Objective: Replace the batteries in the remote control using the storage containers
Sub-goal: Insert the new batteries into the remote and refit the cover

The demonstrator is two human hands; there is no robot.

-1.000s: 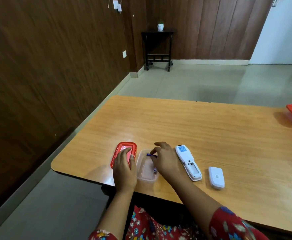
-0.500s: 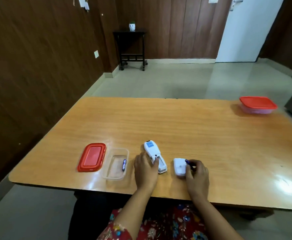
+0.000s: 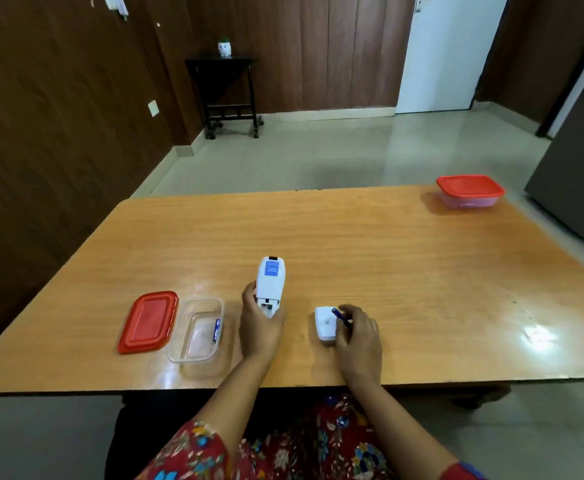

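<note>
The white remote control [image 3: 270, 284] lies back side up near the table's front, its battery bay uncovered. My left hand [image 3: 261, 325] grips its near end. To the right, my right hand [image 3: 356, 336] pinches a small blue battery [image 3: 337, 313] over the loose white battery cover [image 3: 325, 323]. Left of the remote stands an open clear container [image 3: 197, 336] with one blue battery [image 3: 217, 330] inside. Its red lid [image 3: 148, 322] lies flat beside it on the left.
A second container with a red lid [image 3: 470, 191] sits shut at the table's far right corner. The wooden table [image 3: 387, 258] has its front edge just below my wrists. A dark side table [image 3: 228, 95] stands against the far wall.
My right hand carried a battery from the open container to the right, over the cover. My left hand left the red lid and took hold of the remote. The view swung right.
</note>
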